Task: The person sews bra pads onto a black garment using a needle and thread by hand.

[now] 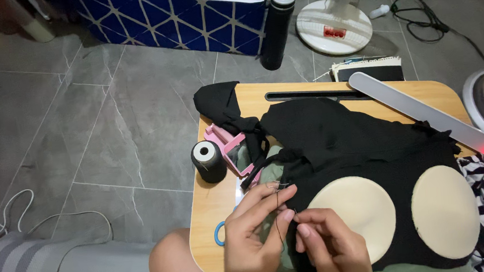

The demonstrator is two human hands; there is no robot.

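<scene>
A black garment [356,139] with two cream round pads [354,213] lies spread on a small wooden lap table [213,206]. My left hand [255,237] pinches a thin needle with black thread near the garment's left edge. My right hand [332,246] sits just beside it, fingertips closed on the same black thread. A spool of black thread [208,161] stands upright on the table's left side, apart from both hands.
A pink box [228,145] lies by the spool. Blue scissor handles [219,234] peek out near my left wrist. A grey lamp bar [428,114] with a red light crosses the table's right. A black bottle [277,28], fan base [334,27] and cables rest on the tiled floor.
</scene>
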